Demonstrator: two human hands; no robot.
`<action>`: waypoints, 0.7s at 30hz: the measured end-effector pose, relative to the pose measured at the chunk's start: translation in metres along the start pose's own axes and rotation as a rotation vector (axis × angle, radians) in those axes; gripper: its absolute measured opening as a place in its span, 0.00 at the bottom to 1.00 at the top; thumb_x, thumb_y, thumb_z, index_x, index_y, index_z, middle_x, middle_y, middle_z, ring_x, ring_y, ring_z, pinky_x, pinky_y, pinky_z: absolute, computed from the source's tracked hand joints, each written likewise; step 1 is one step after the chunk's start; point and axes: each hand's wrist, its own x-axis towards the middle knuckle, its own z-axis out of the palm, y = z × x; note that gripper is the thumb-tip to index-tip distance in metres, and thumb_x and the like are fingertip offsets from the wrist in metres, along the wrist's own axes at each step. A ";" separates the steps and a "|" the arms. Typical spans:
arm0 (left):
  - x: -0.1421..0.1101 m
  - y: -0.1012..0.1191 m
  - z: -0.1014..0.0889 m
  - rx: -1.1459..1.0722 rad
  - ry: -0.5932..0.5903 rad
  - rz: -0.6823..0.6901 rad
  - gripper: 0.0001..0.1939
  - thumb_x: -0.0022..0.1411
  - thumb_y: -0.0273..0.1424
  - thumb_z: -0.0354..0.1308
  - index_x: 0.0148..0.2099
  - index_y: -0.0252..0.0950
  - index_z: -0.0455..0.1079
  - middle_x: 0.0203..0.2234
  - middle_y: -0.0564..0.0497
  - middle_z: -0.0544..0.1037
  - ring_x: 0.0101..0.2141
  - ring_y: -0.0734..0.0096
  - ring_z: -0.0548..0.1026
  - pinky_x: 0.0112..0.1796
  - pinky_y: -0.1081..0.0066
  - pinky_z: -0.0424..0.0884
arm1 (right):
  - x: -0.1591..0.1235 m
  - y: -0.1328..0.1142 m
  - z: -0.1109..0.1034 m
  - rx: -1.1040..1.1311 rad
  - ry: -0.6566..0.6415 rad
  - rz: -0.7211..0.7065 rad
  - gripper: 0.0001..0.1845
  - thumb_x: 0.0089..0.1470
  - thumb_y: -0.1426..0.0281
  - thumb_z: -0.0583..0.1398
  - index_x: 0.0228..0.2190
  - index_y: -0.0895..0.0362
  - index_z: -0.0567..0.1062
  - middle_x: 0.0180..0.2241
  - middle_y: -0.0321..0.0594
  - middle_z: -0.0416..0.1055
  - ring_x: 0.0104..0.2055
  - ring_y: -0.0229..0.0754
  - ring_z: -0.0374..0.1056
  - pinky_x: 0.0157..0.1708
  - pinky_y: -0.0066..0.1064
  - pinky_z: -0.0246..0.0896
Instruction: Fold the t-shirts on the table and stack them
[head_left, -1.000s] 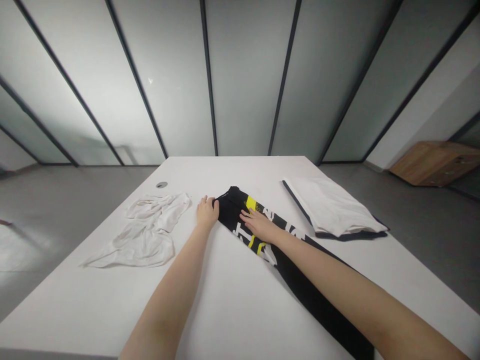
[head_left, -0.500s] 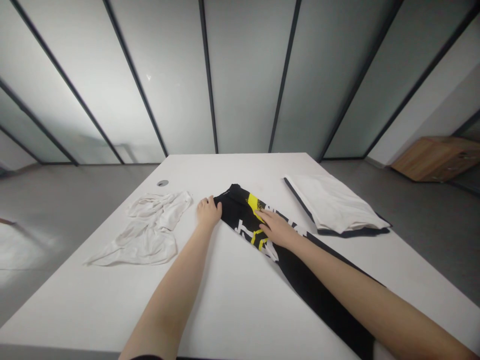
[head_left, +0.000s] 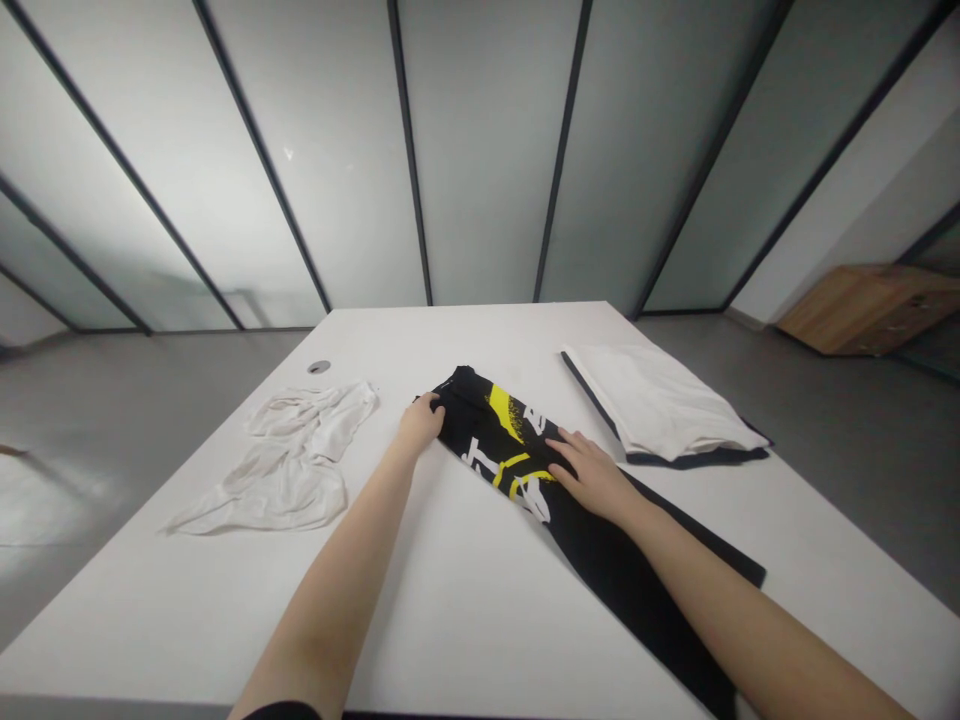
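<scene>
The left hand (head_left: 420, 422) curls over the upper edge of a folded black garment (head_left: 502, 440) with yellow and white print, though a grip is hard to confirm. The open right hand (head_left: 592, 478) presses flat on it. The garment lies lengthwise on the white tabletop (head_left: 450, 620), between a crumpled white cloth (head_left: 289, 460) and a folded white garment (head_left: 656, 400).

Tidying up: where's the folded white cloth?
In the head view, the folded white cloth lies far right on the white table, just past the person's right hand.
</scene>
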 end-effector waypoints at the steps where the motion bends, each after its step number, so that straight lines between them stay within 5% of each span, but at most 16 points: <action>1: 0.002 -0.001 0.000 -0.089 -0.010 -0.041 0.19 0.68 0.29 0.59 0.60 0.38 0.76 0.50 0.41 0.84 0.50 0.55 0.83 0.53 0.62 0.75 | 0.000 -0.001 0.000 -0.003 0.001 0.001 0.33 0.71 0.52 0.52 0.69 0.52 0.70 0.75 0.49 0.57 0.76 0.64 0.52 0.73 0.57 0.49; 4: 0.007 -0.006 -0.001 -0.395 -0.041 -0.212 0.21 0.68 0.31 0.61 0.62 0.37 0.75 0.33 0.47 0.82 0.31 0.64 0.81 0.37 0.67 0.76 | -0.001 -0.002 -0.001 -0.018 0.001 0.005 0.33 0.71 0.52 0.51 0.70 0.53 0.69 0.75 0.49 0.57 0.76 0.65 0.52 0.73 0.58 0.49; 7: 0.008 -0.007 -0.002 -0.540 -0.053 -0.286 0.24 0.70 0.33 0.59 0.66 0.35 0.71 0.23 0.55 0.73 0.19 0.74 0.70 0.25 0.73 0.67 | -0.001 -0.002 -0.001 -0.027 0.001 0.006 0.34 0.71 0.53 0.50 0.70 0.53 0.69 0.75 0.50 0.57 0.76 0.65 0.52 0.73 0.57 0.48; 15: 0.007 -0.006 -0.003 -0.778 -0.135 -0.313 0.25 0.70 0.38 0.64 0.66 0.39 0.73 0.23 0.57 0.70 0.18 0.80 0.67 0.19 0.81 0.59 | -0.001 0.007 -0.001 0.018 -0.022 -0.011 0.34 0.71 0.51 0.51 0.70 0.50 0.68 0.76 0.47 0.54 0.77 0.63 0.50 0.74 0.58 0.45; 18: 0.007 -0.005 -0.002 -0.784 -0.259 -0.328 0.18 0.69 0.34 0.65 0.59 0.36 0.79 0.25 0.53 0.74 0.20 0.80 0.71 0.19 0.81 0.61 | -0.002 0.007 -0.003 0.018 -0.040 -0.015 0.34 0.71 0.51 0.51 0.71 0.50 0.68 0.76 0.47 0.54 0.78 0.63 0.48 0.74 0.57 0.44; 21: 0.009 -0.003 0.003 -0.694 -0.234 -0.349 0.17 0.69 0.30 0.63 0.58 0.33 0.78 0.24 0.53 0.75 0.21 0.80 0.72 0.21 0.82 0.66 | -0.002 0.005 -0.005 -0.001 -0.053 -0.006 0.34 0.72 0.52 0.51 0.71 0.51 0.67 0.76 0.49 0.53 0.78 0.63 0.48 0.75 0.56 0.44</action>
